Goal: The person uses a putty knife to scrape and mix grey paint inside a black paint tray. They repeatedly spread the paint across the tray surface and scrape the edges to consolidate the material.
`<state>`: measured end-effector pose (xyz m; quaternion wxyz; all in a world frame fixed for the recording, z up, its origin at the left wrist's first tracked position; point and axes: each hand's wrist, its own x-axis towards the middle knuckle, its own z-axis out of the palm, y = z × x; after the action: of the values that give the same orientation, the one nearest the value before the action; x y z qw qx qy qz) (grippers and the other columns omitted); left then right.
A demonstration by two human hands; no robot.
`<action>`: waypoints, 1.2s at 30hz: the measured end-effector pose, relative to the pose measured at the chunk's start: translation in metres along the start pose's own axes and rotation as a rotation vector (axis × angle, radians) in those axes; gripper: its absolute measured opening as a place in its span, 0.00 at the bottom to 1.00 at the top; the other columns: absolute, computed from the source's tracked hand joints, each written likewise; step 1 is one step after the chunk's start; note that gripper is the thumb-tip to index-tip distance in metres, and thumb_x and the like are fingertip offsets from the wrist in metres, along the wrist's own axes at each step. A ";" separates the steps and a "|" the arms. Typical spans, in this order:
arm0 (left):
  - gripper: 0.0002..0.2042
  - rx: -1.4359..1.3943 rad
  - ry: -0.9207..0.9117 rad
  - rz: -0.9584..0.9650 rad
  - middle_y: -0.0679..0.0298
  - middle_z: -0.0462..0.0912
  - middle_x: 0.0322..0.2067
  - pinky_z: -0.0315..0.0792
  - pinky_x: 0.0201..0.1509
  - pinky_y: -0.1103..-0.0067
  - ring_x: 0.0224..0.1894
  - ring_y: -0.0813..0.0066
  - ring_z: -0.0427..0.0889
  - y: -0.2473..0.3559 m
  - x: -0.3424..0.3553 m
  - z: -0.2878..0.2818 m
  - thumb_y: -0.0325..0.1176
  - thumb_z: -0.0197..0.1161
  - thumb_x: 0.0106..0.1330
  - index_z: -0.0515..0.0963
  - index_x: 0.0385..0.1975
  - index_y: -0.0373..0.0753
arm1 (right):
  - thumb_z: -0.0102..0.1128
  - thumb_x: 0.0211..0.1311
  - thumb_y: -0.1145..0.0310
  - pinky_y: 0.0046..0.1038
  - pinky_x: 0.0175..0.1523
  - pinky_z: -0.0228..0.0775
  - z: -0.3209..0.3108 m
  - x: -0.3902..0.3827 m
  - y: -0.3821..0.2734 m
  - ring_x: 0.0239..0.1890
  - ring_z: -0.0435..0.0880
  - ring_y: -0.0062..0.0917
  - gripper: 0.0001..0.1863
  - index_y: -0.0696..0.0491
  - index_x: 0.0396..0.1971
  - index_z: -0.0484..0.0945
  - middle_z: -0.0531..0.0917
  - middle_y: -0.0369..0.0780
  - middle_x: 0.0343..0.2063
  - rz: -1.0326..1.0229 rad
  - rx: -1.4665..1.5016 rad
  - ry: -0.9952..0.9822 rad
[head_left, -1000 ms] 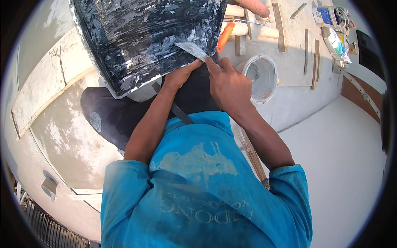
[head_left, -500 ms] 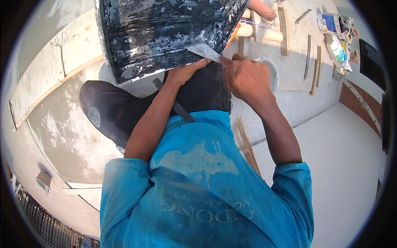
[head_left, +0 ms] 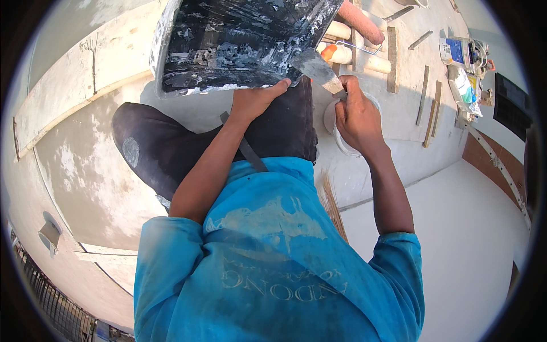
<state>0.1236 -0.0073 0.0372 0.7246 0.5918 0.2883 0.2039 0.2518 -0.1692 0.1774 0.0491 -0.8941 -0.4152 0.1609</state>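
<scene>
A black paint tray (head_left: 194, 60), crusted with white and grey paint, is tilted up in front of me. My left hand (head_left: 255, 104) grips its near edge, thumb on the rim by the right corner. In my right hand (head_left: 361, 117) is a putty knife (head_left: 319, 69) with a wide, paint-smeared blade. The blade's tip overlaps the tray's right corner; whether it touches there I cannot tell. Partly behind my right hand stands a white bucket (head_left: 331, 118), its inside mostly hidden.
Beyond the tray's right side lie a pinkish paint roller (head_left: 363, 23), pale round poles (head_left: 373, 61) and several wooden strips (head_left: 393, 60). Bags and packages (head_left: 462, 85) sit at the far right. A bundle of thin bristles (head_left: 332, 208) is beside my right hip. A long pale ledge (head_left: 62, 94) runs along the left.
My right hand has moved right with the putty knife, drawing the blade from the tray's inner face to its right corner. The tray has shifted slightly away, and more of the bucket shows.
</scene>
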 end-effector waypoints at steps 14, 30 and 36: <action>0.32 0.027 -0.031 0.002 0.55 0.80 0.50 0.73 0.59 0.72 0.51 0.66 0.81 -0.006 -0.002 -0.018 0.33 0.80 0.50 0.72 0.54 0.28 | 0.52 0.71 0.58 0.41 0.30 0.77 0.043 0.039 -0.051 0.26 0.87 0.43 0.31 0.30 0.73 0.61 0.86 0.46 0.27 -0.025 -0.416 -0.062; 0.13 -0.174 -0.083 -0.107 0.64 0.88 0.36 0.79 0.42 0.80 0.37 0.81 0.85 -0.014 -0.002 -0.018 0.27 0.77 0.54 0.84 0.37 0.29 | 0.54 0.69 0.59 0.38 0.23 0.74 0.061 0.035 -0.030 0.21 0.86 0.37 0.33 0.34 0.73 0.60 0.85 0.41 0.22 -0.064 -0.231 0.016; 0.14 -0.172 -0.091 -0.113 0.63 0.87 0.39 0.80 0.42 0.81 0.38 0.83 0.84 -0.014 -0.003 -0.019 0.25 0.77 0.55 0.84 0.40 0.27 | 0.54 0.69 0.61 0.39 0.23 0.75 0.044 0.039 -0.028 0.21 0.86 0.36 0.34 0.34 0.74 0.59 0.85 0.40 0.22 -0.070 -0.284 -0.015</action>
<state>0.1080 0.0018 0.0215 0.7955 0.5189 0.2694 0.1596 0.2406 -0.1234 0.1323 -0.0755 -0.8757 -0.4651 0.1055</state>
